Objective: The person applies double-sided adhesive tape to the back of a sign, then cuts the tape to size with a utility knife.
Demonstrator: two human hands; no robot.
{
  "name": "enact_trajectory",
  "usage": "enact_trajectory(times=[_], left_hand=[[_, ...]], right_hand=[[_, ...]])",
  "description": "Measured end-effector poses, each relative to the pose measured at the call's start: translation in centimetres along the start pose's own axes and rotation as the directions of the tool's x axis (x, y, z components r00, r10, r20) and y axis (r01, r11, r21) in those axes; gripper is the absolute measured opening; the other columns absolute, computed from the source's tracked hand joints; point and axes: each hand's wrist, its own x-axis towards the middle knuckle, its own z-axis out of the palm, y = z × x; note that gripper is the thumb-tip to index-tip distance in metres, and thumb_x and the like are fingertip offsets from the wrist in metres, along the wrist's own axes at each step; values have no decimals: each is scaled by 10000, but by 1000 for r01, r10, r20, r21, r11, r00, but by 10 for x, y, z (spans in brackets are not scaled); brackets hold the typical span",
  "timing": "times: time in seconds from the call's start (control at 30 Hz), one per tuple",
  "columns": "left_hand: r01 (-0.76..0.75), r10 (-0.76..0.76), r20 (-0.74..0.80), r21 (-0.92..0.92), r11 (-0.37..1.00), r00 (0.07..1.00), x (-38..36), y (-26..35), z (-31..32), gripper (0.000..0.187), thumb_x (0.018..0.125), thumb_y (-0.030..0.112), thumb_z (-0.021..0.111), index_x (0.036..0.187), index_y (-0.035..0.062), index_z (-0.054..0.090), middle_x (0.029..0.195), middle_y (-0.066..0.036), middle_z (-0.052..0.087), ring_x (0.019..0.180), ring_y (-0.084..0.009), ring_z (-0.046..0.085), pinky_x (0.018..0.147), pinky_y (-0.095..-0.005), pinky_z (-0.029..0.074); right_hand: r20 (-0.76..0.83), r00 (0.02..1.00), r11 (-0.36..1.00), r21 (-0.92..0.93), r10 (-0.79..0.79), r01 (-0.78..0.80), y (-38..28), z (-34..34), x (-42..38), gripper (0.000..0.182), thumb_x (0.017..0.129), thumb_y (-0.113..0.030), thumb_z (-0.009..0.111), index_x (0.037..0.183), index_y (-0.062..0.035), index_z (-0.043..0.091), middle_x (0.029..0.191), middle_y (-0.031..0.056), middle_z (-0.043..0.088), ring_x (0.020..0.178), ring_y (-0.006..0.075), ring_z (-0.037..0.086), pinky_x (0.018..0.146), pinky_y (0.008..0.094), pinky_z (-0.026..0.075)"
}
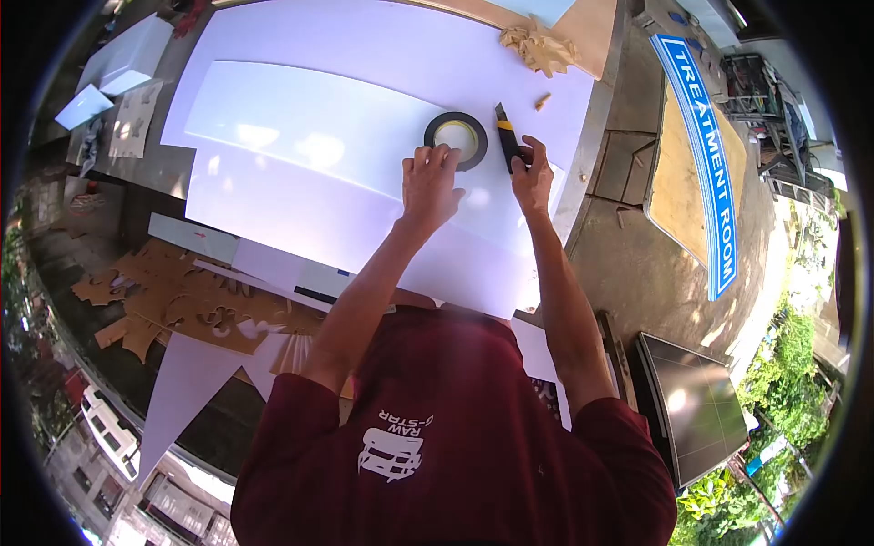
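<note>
A roll of black tape lies flat on the white sheets covering the table. My left hand is at the roll's lower left edge, its fingers bent over the rim; whether they grip it is hard to see. To the right, my right hand holds a black and yellow utility knife between thumb and fingers, with the blade end pointing away from me. A long white sheet lies on top of a larger one beneath both hands.
Crumpled brown paper sits at the table's far right, a small brown scrap below it. Brown cut-outs are piled at the left. A blue "TREATMENT ROOM" sign and a dark panel stand at the right.
</note>
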Motion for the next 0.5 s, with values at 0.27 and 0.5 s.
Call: enact_trajectory(times=[0.27,0.5], left_hand=[[-37,58,71,-271,962,996,18,-47,-31,244,734,241,853,890,85,750,853,-8,652,957,-236,528,848,-419,373],[121,143,396,-570,813,907,11,-39,-119,327,928,371,679,960,51,740,857,-60,675,928,-246,527,945,-423,358]], right_hand=[[-115,993,999,-40,11,-16,-63,4,-26,295,949,-131,662,1236,-63,667,1175,124,699,1005,214,696,832,337,558],[35,976,975,74,-214,211,-157,-21,-96,373,927,-41,650,1285,-144,671,1363,67,610,1243,266,562,1009,389,494]])
